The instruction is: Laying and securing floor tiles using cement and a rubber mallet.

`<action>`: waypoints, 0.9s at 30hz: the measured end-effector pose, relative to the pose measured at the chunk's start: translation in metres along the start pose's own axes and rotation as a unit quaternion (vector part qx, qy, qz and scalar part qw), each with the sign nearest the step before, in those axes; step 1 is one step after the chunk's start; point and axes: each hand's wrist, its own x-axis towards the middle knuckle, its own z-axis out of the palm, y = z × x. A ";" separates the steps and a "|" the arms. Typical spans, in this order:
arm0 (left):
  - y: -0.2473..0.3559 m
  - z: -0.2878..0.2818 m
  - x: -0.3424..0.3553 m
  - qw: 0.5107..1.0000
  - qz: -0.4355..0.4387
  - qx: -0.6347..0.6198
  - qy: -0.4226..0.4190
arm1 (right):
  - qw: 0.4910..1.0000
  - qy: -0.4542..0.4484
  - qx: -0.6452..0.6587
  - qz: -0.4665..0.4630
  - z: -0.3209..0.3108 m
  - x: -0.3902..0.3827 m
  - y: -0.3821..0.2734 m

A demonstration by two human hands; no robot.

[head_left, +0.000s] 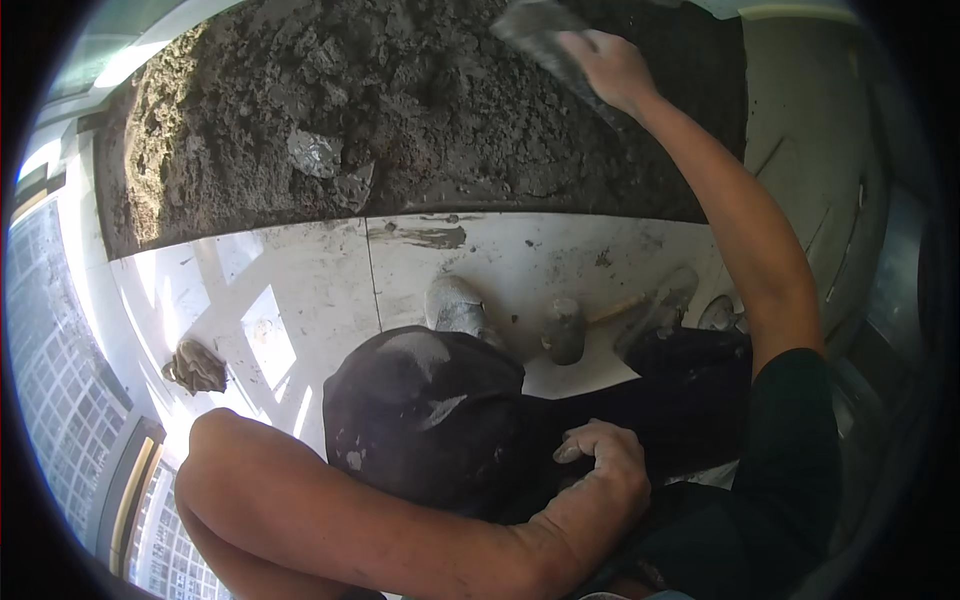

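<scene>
At the top of the head view, my right hand (610, 70) grips a blurred, grey flat trowel (530, 35) over a bed of dark, rough mortar (430, 120), which has loose lumps and a wetter patch at left. My left hand (605, 465), dusted pale, rests by my dark trousers (420, 400) with its fingers loosely curled and nothing visible in them. Below the mortar edge, a mallet (563, 335) with a wooden handle lies near my dust-covered shoe (455, 305).
Large pale floor tiles (340, 270) run along the mortar's near edge, with sunlit patches. A crumpled grey cloth or glove (198, 365) lies at left, beside bright windows with gridded panes (55, 320). A greenish-grey panel (800, 110) borders the mortar at right.
</scene>
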 end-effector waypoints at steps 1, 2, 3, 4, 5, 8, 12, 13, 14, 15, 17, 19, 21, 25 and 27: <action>0.002 -0.003 -0.003 1.000 0.005 0.002 0.004 | 0.998 0.045 -0.021 0.037 0.002 -0.006 0.024; 0.003 -0.004 -0.002 1.000 0.011 -0.002 0.003 | 0.992 0.092 -0.040 0.071 0.009 -0.007 0.042; 0.000 -0.001 0.003 1.000 0.012 -0.001 -0.001 | 0.990 0.094 -0.017 0.099 0.028 -0.007 0.048; -0.002 0.004 0.007 1.000 0.015 0.008 0.000 | 0.987 0.098 0.007 0.129 0.047 -0.005 0.046; 0.000 0.009 0.008 1.000 -0.002 0.005 0.007 | 0.990 0.075 0.024 0.115 0.072 -0.005 0.023; 0.000 0.009 0.011 1.000 -0.012 0.004 0.016 | 0.995 0.004 -0.078 -0.066 0.121 0.002 -0.059; -0.014 0.011 0.018 0.995 0.002 0.095 0.015 | 0.991 0.011 0.114 -0.064 0.155 -0.018 -0.118; -0.015 0.012 0.023 0.994 0.017 0.104 0.019 | 0.992 0.045 0.106 -0.053 0.141 -0.020 -0.103; -0.016 0.016 0.028 0.994 0.039 0.095 0.039 | 0.991 0.082 0.095 -0.040 0.124 -0.025 -0.085; -0.016 0.017 0.032 0.993 0.058 0.085 0.057 | 0.984 0.162 0.056 -0.042 0.106 -0.028 -0.050; -0.012 0.009 0.037 0.991 0.053 0.099 0.071 | 0.963 0.228 0.135 0.054 0.043 -0.036 0.032; -0.008 0.004 0.039 0.988 0.051 0.114 0.090 | 0.922 0.323 -0.036 0.210 -0.019 -0.058 0.127; -0.009 0.002 0.044 0.992 0.038 0.102 0.058 | 0.878 0.341 -0.089 0.324 -0.067 -0.085 0.190; -0.023 -0.013 0.062 0.994 0.096 0.011 -0.060 | 0.851 0.329 -0.126 0.389 -0.093 -0.100 0.266; -0.019 -0.014 0.067 0.998 0.042 0.035 0.037 | 0.929 0.252 -0.155 0.221 -0.072 -0.099 0.257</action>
